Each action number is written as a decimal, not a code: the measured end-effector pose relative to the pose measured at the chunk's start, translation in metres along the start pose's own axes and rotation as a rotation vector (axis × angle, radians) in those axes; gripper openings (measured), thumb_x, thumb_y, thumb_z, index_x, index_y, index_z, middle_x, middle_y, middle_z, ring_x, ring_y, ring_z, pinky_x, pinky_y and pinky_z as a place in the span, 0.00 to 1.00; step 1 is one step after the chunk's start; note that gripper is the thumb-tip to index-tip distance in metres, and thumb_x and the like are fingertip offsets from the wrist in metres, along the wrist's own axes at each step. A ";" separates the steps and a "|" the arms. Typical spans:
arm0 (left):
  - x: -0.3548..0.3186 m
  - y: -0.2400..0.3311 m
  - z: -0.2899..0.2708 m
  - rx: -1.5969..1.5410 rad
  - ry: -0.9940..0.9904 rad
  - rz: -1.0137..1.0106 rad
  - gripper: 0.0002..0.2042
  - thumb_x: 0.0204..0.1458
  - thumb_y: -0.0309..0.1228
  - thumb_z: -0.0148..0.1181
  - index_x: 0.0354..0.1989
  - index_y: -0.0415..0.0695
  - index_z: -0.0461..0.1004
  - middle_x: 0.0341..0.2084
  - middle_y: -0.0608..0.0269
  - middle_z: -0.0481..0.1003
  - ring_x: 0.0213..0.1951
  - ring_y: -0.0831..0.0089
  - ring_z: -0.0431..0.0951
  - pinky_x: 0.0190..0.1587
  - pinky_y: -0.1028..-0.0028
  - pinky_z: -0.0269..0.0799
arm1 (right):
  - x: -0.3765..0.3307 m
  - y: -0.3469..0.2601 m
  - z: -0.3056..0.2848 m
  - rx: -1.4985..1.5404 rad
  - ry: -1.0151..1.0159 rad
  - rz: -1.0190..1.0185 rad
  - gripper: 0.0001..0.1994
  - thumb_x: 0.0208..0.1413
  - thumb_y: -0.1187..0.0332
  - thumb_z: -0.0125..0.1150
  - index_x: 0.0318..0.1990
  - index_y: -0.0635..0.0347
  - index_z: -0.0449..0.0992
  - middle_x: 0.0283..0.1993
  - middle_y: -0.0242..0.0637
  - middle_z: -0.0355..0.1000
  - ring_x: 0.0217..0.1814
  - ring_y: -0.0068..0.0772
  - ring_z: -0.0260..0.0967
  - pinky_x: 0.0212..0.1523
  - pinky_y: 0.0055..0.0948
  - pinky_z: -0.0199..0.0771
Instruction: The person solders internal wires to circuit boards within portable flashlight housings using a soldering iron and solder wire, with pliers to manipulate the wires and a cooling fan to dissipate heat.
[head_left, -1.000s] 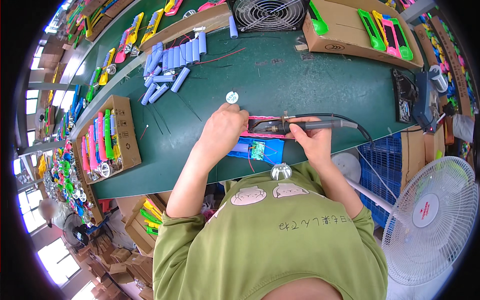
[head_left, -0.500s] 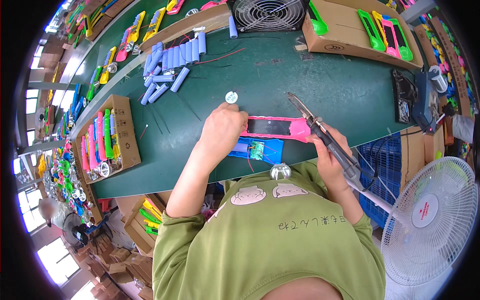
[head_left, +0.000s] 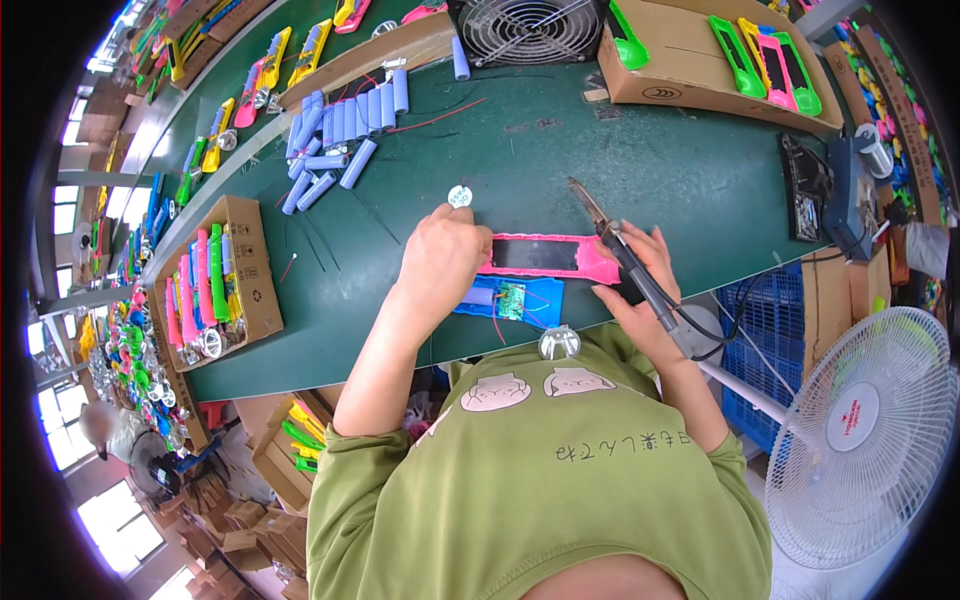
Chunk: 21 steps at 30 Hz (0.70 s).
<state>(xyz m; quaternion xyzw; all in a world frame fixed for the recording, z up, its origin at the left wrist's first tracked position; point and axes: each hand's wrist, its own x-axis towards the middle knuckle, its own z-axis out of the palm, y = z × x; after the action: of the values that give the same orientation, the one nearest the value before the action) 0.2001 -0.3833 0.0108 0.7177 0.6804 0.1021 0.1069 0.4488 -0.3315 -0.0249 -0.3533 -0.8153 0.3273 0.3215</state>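
My left hand [head_left: 445, 250] is closed over the left end of a pink plastic housing [head_left: 597, 262], its fingertips hidden. A dark strip shows inside the housing. Just beyond those fingers sits a small round white disc [head_left: 459, 196]. In my right hand [head_left: 645, 290] is a soldering iron [head_left: 645, 281], its tip pointing up and left, above the green tabletop. The right thumb and fingers are spread around the housing's right end. Nearer to me lies a blue housing [head_left: 540, 302] with a battery cell, a green circuit board [head_left: 511, 300] and thin wires. A clear reflector cup [head_left: 559, 343] adjoins it.
Blue battery cells [head_left: 350, 117] with wires lie at the back left. A carton of colourful housings [head_left: 262, 270] stands left, another carton [head_left: 660, 92] back right. A black fan [head_left: 528, 30] sits between. The iron's blue station [head_left: 848, 200] and a white fan [head_left: 850, 430] are right.
My right hand has shifted slightly left with the soldering iron, and its fingers have spread wider near the pink housing. My left hand stays in place.
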 end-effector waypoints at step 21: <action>-0.023 0.042 0.027 -0.235 0.338 0.333 0.08 0.34 0.22 0.56 0.28 0.40 0.74 0.24 0.61 0.70 0.30 0.65 0.71 0.31 0.70 0.67 | 0.008 0.000 0.008 0.084 0.030 -0.050 0.25 0.38 0.76 0.65 0.48 0.58 0.67 0.49 0.40 0.69 0.55 0.43 0.63 0.61 0.48 0.52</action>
<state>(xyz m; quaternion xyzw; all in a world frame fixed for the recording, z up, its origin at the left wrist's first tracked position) 0.2469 -0.4083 -0.0027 0.7751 0.5447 0.3151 0.0563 0.4382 -0.3278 -0.0270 -0.3238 -0.8045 0.3477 0.3565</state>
